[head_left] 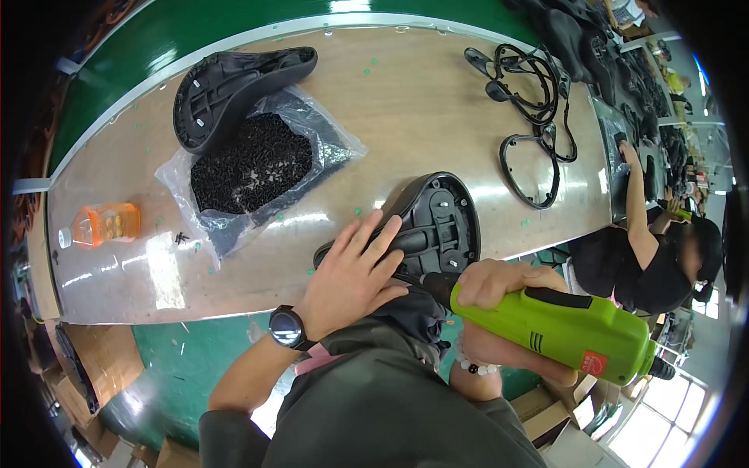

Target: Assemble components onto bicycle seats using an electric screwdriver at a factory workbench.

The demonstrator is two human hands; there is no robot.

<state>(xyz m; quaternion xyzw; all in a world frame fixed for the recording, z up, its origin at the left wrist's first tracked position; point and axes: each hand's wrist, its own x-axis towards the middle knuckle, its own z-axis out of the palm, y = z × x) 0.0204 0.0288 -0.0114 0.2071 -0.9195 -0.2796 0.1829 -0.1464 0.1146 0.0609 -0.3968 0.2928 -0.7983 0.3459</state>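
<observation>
A black bicycle saddle [449, 222] lies underside up at the table's near edge, its ribbed plastic base and metal studs showing. My left hand [351, 277] rests over its narrow part, fingers spread and stretched out. Wrapped in my right hand [499, 285] is a lime-green electric screwdriver [562, 331]. Its dark nose points left at the saddle's near edge, close to my left fingertips. Whether the bit touches a screw is hidden. Left of the saddle, a clear plastic bag [331, 144] lies open, full of small black screws [250, 168].
Another upturned saddle [234, 90] leans on the bag's far side. An orange bottle [105, 225] lies at the left. Black ring-shaped frames [538, 156] are piled at the far right. Beyond the table's right end, a co-worker [647, 257] reaches across. Cardboard boxes stand on the floor.
</observation>
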